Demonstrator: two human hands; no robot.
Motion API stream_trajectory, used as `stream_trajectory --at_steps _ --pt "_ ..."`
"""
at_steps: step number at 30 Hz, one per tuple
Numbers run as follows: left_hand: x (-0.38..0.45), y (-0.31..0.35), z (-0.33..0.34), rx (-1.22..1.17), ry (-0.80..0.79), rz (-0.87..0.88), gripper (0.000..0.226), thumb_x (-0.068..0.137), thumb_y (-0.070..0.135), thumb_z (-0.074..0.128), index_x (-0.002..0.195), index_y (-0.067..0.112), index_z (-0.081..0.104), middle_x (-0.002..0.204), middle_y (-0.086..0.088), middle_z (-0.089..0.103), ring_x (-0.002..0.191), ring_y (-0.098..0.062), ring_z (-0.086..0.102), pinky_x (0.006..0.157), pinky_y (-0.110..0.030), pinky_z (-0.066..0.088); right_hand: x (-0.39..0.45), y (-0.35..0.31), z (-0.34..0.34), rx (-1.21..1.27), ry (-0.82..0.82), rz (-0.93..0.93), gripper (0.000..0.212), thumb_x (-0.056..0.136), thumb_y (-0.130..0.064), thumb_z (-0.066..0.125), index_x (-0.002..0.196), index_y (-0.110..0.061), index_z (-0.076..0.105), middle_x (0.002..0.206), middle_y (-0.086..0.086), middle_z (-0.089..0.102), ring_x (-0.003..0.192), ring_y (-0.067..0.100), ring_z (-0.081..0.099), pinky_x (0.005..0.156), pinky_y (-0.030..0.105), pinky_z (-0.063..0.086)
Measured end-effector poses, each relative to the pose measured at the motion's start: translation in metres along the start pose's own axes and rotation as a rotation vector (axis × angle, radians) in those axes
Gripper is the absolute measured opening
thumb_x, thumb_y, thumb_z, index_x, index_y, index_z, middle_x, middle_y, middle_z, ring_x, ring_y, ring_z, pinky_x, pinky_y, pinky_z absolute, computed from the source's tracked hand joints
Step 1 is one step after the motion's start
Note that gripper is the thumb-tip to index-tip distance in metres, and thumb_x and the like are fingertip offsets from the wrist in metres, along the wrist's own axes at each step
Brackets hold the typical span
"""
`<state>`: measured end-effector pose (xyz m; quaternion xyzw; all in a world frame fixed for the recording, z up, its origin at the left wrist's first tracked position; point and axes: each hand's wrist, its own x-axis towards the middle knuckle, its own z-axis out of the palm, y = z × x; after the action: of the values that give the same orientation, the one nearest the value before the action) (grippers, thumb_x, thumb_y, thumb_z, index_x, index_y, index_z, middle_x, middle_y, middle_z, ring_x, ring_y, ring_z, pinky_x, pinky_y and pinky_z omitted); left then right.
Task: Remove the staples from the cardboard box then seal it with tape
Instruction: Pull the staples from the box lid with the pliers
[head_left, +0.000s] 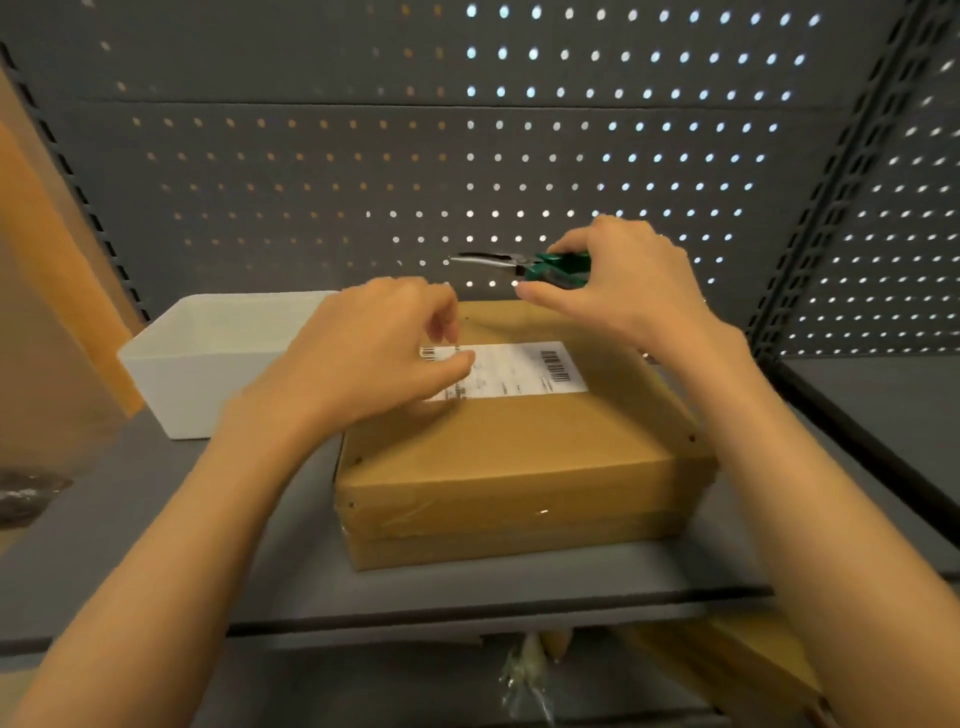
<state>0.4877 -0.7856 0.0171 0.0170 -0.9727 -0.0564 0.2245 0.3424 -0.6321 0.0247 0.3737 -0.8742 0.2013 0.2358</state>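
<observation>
A closed cardboard box (519, 457) lies on a grey shelf (467, 592), just right of a white bin (208, 364), with a white shipping label (514, 371) on its top. The left hand (363, 358) hovers over the label's left end, fingertips pinched on what may be a small staple (457, 347). The right hand (623, 280), raised above the box's far edge, grips green-handled pliers (524, 264) whose closed nose points left.
</observation>
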Motion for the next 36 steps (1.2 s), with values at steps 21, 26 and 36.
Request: stream_trajectory --at_steps 21,26,36 --pt "0.129 0.039 0.112 0.057 -0.224 -0.26 0.06 0.084 0.06 0.046 0.121 0.013 0.05 0.123 -0.011 0.051 0.115 -0.031 0.045 0.087 -0.039 0.036 -0.021 0.113 0.012 -0.234 -0.136 0.182 0.051 0.08 -0.059 0.058 0.11 -0.019 0.064 0.108 0.008 0.058 0.106 0.032 0.051 0.089 0.041 0.038" --pt "0.125 0.031 0.127 0.024 -0.187 -0.281 0.064 0.084 0.066 0.039 0.123 0.016 0.049 0.126 -0.01 0.049 0.117 -0.029 0.042 0.094 -0.04 0.033 -0.014 0.113 0.017 -0.294 -0.165 0.153 0.049 0.082 -0.056 0.057 0.113 -0.017 0.062 0.114 0.008 0.055 0.111 0.033 0.047 0.094 0.042 0.034" --pt "0.127 0.025 0.135 0.078 -0.207 -0.314 0.077 0.082 0.073 0.03 0.137 0.019 0.038 0.134 -0.009 0.043 0.124 -0.031 0.036 0.099 -0.041 0.03 0.001 0.103 0.023 -0.348 -0.203 0.103 0.048 0.085 -0.052 0.055 0.116 -0.016 0.061 0.119 0.011 0.054 0.112 0.035 0.047 0.095 0.043 0.035"
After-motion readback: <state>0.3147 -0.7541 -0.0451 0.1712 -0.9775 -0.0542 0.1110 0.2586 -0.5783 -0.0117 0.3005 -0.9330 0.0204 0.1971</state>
